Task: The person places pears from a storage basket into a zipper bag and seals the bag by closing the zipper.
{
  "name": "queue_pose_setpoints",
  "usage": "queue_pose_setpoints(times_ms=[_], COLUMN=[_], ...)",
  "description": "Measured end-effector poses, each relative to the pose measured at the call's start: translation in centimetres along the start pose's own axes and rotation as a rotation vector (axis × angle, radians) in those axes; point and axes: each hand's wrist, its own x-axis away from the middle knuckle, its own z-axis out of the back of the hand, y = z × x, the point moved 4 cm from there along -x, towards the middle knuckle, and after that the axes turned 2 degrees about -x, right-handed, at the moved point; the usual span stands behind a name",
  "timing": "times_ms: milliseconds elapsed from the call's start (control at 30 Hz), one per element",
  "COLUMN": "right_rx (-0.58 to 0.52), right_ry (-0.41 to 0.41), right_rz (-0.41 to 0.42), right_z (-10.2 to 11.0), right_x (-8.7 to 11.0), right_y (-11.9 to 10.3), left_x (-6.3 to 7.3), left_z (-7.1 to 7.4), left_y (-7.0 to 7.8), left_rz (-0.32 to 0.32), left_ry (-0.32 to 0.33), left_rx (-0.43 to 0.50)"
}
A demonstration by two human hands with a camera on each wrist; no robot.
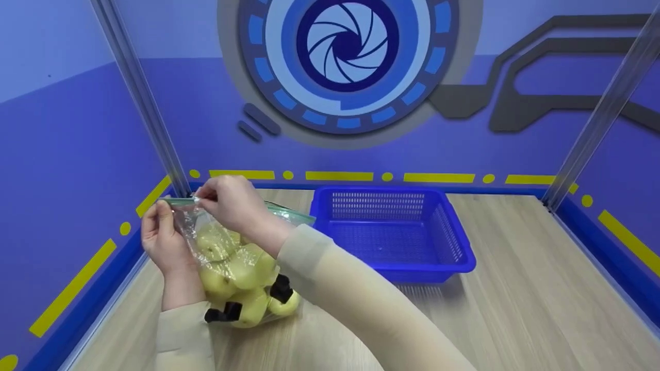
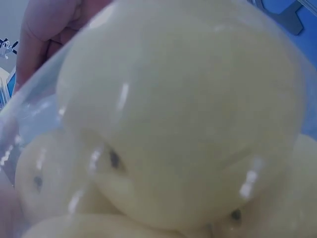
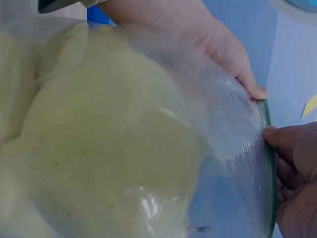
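Note:
A clear zip bag (image 1: pixel 185 219) with a green seal (image 1: pixel 178 201) stands at the left of the table, filled with several pale yellow-green fruits (image 1: pixel 250 273), apples or pears. My left hand (image 1: pixel 167 239) pinches the sealing edge at its left corner. Close beside it, my right hand (image 1: pixel 237 203) pinches the same edge between thumb and fingers. In the right wrist view both hands, left (image 3: pixel 223 47) and right (image 3: pixel 299 173), meet the green strip near each other. Fruit (image 2: pixel 183 109) behind plastic fills most of the left wrist view. My right forearm hides part of the bag's right side.
A blue plastic basket (image 1: pixel 459 268) with mesh walls stands right of the bag on the wood-grain table (image 1: pixel 531 309). Blue printed panels (image 1: pixel 170 103) enclose the back and sides, with clear corner posts (image 1: pixel 598 108). Black wrist-worn pieces (image 1: pixel 281 288) show in front of the bag.

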Motion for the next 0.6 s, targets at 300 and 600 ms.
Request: queue_pose_setpoints(times_ms=[300,600], right_rx=[-0.035,-0.050], right_ry=[-0.008,-0.022], right_rz=[0.005,-0.005], right_z=[0.5,1.1], right_x=[0.5,1.0], right_y=[1.0,2.1], left_x=[0.0,-0.1], left_z=[0.3,0.7], left_y=[0.0,0.1], left_rz=[0.005,0.017], left_ry=[0.024,0.037], left_rx=[-0.009,-0.061])
